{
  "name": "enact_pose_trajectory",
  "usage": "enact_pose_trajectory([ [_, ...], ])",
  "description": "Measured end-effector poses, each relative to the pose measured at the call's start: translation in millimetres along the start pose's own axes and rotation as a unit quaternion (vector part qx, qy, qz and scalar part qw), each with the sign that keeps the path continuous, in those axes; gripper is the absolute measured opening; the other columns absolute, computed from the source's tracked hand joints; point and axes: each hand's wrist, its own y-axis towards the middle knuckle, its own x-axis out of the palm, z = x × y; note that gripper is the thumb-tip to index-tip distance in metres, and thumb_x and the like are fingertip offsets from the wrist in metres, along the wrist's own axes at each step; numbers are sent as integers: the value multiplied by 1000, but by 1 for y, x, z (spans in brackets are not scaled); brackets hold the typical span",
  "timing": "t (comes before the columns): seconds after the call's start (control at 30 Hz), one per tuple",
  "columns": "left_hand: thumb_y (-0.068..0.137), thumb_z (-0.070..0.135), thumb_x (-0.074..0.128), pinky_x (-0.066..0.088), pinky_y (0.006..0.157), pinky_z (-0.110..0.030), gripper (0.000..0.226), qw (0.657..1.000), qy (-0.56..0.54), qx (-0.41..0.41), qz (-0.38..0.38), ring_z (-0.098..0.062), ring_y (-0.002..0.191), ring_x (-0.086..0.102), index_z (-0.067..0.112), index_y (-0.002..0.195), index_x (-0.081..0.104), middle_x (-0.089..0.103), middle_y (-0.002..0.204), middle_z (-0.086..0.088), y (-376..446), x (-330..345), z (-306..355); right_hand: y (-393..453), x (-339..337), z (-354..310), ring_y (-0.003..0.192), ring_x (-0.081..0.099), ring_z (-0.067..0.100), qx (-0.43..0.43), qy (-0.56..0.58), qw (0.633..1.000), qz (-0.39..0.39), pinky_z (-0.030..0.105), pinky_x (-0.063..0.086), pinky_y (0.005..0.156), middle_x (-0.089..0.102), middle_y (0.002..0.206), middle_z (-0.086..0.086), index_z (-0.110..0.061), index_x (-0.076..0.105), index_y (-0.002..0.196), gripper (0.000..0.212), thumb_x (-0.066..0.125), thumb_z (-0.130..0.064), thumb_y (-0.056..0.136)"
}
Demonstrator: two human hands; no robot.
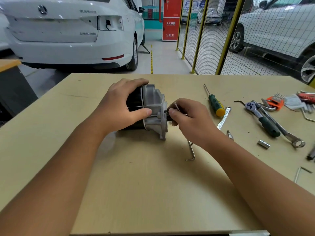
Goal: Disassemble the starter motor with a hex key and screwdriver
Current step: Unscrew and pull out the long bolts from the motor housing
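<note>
The starter motor lies on its side in the middle of the table, black body to the left, grey cast-aluminium housing to the right. My left hand grips the black body, thumb on the housing seam. My right hand pinches a small hex key against the housing's right face; the key's tip is hidden by my fingers. A green-handled screwdriver with a yellow cap lies to the right of that hand.
Another hex key lies under my right wrist. A ratchet, a ring spanner, sockets, an orange hex key set and more keys crowd the table's right side. White cars and a mesh fence stand beyond.
</note>
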Motion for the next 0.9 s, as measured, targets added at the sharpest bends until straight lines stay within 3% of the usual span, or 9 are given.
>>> enact_pose_trajectory([
  [0.17,54,73,76,48,104,-46,100,1000,4,-2,-13,-19,121,54,39,145,52,56,127,10,0,-2,2,0,3,2,69,64,25,19,21,1000,2,39,49,64,68,69,6,-10,68,83,17,60,-17,97],
  [0.43,62,71,72,47,106,-47,93,1000,1,-1,-8,-21,122,54,37,146,52,57,130,7,0,-1,2,-1,5,1,53,53,6,31,38,999,5,27,40,54,65,70,15,-2,65,83,33,59,-29,100],
  [0.57,54,73,77,47,106,-48,101,1000,8,-2,-14,-21,124,53,39,146,51,57,131,8,1,-2,2,-1,7,0,62,58,23,16,43,999,17,39,47,60,64,69,16,-6,66,79,39,61,-39,99],
  [0.67,54,74,77,47,105,-48,101,1000,10,-2,-12,-21,123,53,40,145,51,57,130,8,1,-1,1,-1,8,2,71,59,39,1,40,999,25,51,52,68,61,69,20,-6,64,74,36,65,-34,98],
  [0.9,66,68,74,46,107,-48,88,1000,-5,-7,-5,-21,125,53,38,146,52,57,131,8,0,0,2,0,7,4,74,60,39,11,40,999,20,56,53,71,63,73,21,-3,65,79,30,64,-27,98],
])
